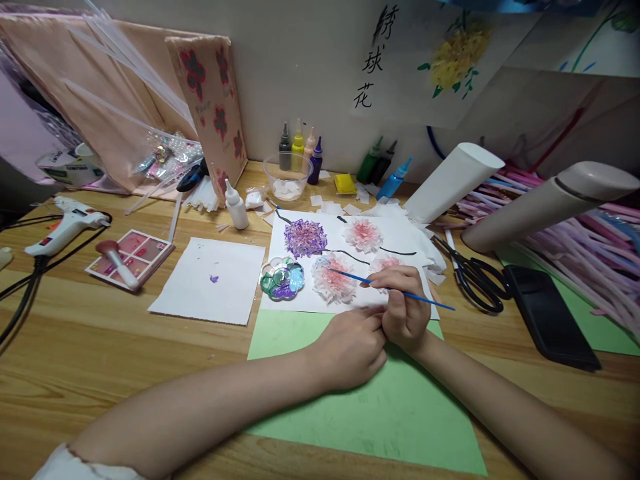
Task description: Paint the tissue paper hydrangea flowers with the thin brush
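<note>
In my right hand (407, 303) a thin blue paintbrush (410, 293) is pinched, its tip at a pink and white paper flower (334, 279) with a touch of blue at its upper left. My left hand (353, 347) lies on the green sheet (365, 413) against the right hand, fingers curled under; their inner side is hidden. The white paper (300, 305) bears a purple flower (305, 238), another pink flower (363, 235), and one (387, 267) partly behind my right hand. Dark painted stems run between them. A flower-shaped paint palette (282, 279) with green, purple and blue sits at the left edge.
Left are a paint-marked white sheet (213, 300), makeup palette (145, 250), makeup brush (117, 263) and glue gun (70, 227). Behind stand a white bottle (236, 207), plastic cup (287, 177) and paint bottles (315, 163). Right lie scissors (475, 273), a phone (547, 313) and a grey flask (540, 210).
</note>
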The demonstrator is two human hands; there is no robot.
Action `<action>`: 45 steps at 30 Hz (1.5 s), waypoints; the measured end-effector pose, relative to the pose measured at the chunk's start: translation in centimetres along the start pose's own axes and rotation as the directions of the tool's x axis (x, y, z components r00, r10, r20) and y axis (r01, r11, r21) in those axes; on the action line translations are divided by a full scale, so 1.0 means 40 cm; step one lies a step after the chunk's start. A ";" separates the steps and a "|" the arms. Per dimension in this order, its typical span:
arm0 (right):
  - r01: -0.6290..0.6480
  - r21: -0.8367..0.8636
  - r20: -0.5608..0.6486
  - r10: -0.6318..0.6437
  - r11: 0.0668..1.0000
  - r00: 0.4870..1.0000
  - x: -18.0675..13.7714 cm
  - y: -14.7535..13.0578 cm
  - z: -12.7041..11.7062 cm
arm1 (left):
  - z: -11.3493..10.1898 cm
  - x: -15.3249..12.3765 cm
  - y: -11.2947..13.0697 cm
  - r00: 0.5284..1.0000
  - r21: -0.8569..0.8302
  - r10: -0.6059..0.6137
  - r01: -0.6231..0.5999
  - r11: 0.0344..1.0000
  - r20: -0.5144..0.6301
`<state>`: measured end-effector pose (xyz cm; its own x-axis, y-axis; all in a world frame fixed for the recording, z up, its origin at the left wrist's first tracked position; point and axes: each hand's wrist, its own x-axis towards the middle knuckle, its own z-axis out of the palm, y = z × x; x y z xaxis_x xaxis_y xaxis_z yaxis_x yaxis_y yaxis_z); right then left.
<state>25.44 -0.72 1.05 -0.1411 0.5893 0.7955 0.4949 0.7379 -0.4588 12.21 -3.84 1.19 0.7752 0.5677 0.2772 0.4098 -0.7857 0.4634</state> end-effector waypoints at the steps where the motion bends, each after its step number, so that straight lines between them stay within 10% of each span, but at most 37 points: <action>1: 0.006 -0.004 -0.003 -0.006 1.000 1.000 0.000 0.000 0.000 | 0.000 0.000 0.000 1.000 0.005 0.002 -0.002 1.000 0.001; 35: -0.014 -0.037 -0.107 0.010 0.999 0.994 -0.005 0.002 -0.001 | 0.004 0.000 -0.003 1.000 0.007 0.006 -0.006 1.000 -0.005; 45: 0.182 0.039 0.341 -0.185 0.982 0.922 0.030 -0.015 -0.015 | 0.021 -0.010 -0.005 0.998 0.073 0.049 -0.051 0.996 0.030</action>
<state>25.47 -0.66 2.52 -0.5140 0.5191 0.6829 0.4270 0.8453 -0.3211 12.22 -4.12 0.29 0.8084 0.5211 0.2737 0.4038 -0.8293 0.3864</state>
